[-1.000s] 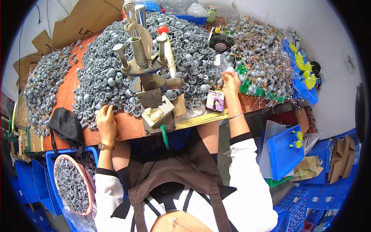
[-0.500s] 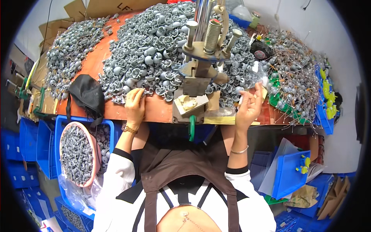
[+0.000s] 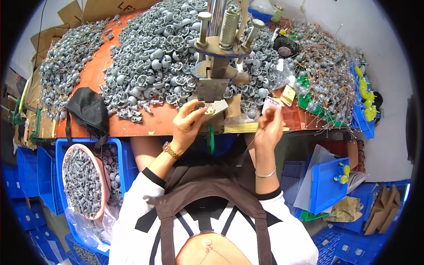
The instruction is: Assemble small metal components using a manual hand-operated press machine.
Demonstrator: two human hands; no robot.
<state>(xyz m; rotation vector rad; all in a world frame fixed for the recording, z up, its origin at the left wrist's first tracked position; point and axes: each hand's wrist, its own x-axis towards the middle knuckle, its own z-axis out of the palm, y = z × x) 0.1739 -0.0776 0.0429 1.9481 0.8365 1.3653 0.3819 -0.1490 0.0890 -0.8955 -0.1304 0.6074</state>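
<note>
My left hand (image 3: 189,125) reaches to the pale fixture block (image 3: 217,107) under the press. Its thumb and forefinger are pinched at the block around a small grey plastic part (image 3: 207,110). Above them stands the metal press head (image 3: 213,89), with a bolt on each side and a coil spring. My right hand (image 3: 268,127) is at the table's front edge, right of the press, with its fingers curled together. Whatever they hold is hidden. Just beyond its fingertips lies a white printed card (image 3: 270,105). A green handle (image 3: 211,139) hangs below the fixture.
A large heap of grey half-shell parts (image 3: 150,57) covers the table's middle. Wired grey balls (image 3: 66,66) lie far left, more (image 3: 324,66) at right. A black bag (image 3: 88,110) hangs over the front edge above a pink basin (image 3: 106,187) inside a blue crate (image 3: 126,163).
My left hand has moved right from the heap's front edge to the press fixture. My right hand has come slightly left and lower, its fingers now curled. The whole view has shifted a little.
</note>
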